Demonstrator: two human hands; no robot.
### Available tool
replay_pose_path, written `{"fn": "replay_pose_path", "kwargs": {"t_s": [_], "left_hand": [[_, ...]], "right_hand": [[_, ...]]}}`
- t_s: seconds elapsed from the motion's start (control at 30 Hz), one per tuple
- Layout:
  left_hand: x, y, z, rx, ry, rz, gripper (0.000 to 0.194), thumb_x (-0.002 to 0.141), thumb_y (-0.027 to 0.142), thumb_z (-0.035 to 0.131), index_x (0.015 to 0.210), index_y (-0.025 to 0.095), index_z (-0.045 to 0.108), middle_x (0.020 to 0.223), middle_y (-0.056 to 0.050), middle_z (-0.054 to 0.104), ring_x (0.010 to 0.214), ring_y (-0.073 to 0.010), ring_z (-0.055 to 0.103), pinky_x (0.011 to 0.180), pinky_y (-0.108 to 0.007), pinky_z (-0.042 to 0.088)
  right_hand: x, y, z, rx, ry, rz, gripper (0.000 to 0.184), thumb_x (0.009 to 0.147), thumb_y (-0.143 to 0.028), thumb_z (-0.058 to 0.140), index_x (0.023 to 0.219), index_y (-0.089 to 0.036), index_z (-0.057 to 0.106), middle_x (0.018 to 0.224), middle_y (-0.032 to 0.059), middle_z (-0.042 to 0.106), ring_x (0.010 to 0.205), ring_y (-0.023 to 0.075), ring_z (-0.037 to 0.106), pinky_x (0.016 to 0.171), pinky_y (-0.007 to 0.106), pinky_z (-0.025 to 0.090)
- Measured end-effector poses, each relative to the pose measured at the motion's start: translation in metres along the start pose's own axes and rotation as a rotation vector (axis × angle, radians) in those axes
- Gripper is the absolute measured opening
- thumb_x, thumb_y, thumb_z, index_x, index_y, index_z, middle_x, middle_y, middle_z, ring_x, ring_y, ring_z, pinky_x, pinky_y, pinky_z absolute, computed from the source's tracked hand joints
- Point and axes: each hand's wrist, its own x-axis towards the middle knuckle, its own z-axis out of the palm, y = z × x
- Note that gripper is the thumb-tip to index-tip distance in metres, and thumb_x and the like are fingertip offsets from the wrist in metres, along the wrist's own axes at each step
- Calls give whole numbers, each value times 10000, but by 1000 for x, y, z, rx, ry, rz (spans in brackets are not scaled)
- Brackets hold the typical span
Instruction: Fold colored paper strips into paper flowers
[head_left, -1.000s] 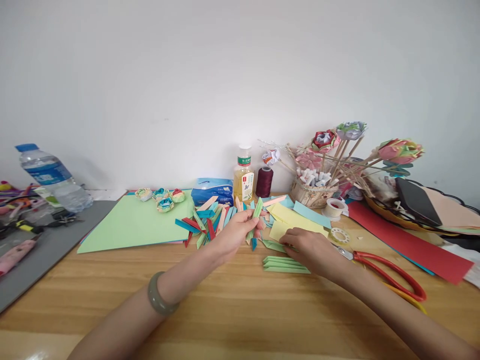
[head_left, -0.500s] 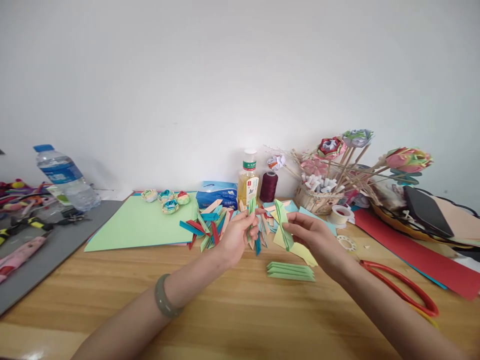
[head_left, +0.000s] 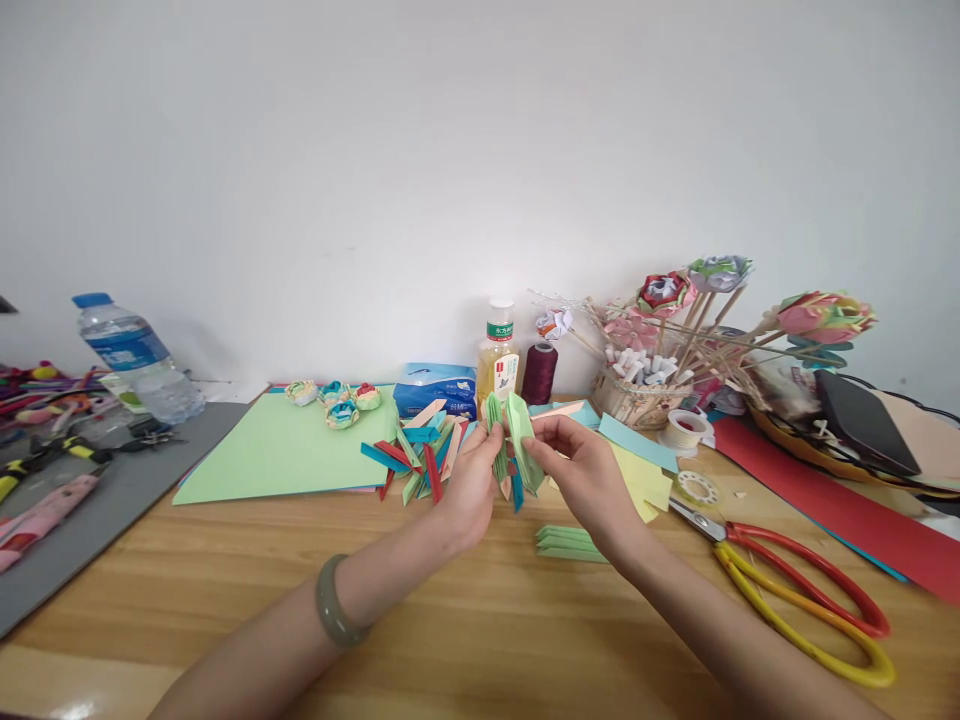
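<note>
My left hand [head_left: 469, 487] is closed on a bundle of folded green paper strips [head_left: 494, 432], held upright above the wooden table [head_left: 465, 640]. My right hand [head_left: 583, 470] pinches another folded green paper piece [head_left: 523, 445] and holds it right against that bundle. A small stack of folded green strips [head_left: 564, 541] lies on the table just under my right wrist. A heap of folded strips in blue, red, green and peach [head_left: 420, 448] lies behind my left hand.
Red and yellow scissors [head_left: 795, 585] lie to the right. Yellow paper sheets [head_left: 646, 483], a large green sheet [head_left: 277, 445], a tissue pack [head_left: 433, 387], a small bottle [head_left: 499, 362], a thread spool [head_left: 539, 372], paper flowers on sticks [head_left: 675, 320] and a water bottle [head_left: 135, 357] stand behind.
My right hand lifted a green folded piece off the table and brought it leftward against the bundle in my left hand. The view shifted slightly, showing the whole scissors.
</note>
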Motion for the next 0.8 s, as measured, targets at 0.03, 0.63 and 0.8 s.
{"fn": "replay_pose_path", "kwargs": {"t_s": [0.03, 0.63, 0.8], "left_hand": [[0, 2, 0, -8, 4, -8, 154, 762, 312, 576, 862, 195, 582, 755, 17, 549, 643, -87, 496, 538, -187, 369], [-4, 2, 5, 36, 37, 117, 236, 813, 346, 517, 1006, 229, 585, 1184, -27, 556, 1137, -163, 454, 874, -227, 370], [-10, 2, 7, 5, 22, 99, 273, 803, 378, 531, 1031, 237, 585, 1185, -33, 557, 1165, -176, 435, 926, -258, 353]], "right_hand": [[1, 1, 0, -4, 16, -7, 179, 694, -332, 606, 766, -172, 572, 712, 4, 593, 653, 144, 526, 594, 267, 410], [4, -4, 19, -113, 43, -94, 131, 735, -300, 516, 742, -174, 548, 675, 18, 600, 600, 146, 548, 543, 268, 452], [3, 0, 23, -315, 155, -216, 81, 754, -257, 495, 769, -188, 535, 698, 21, 588, 608, 147, 527, 556, 270, 440]]}}
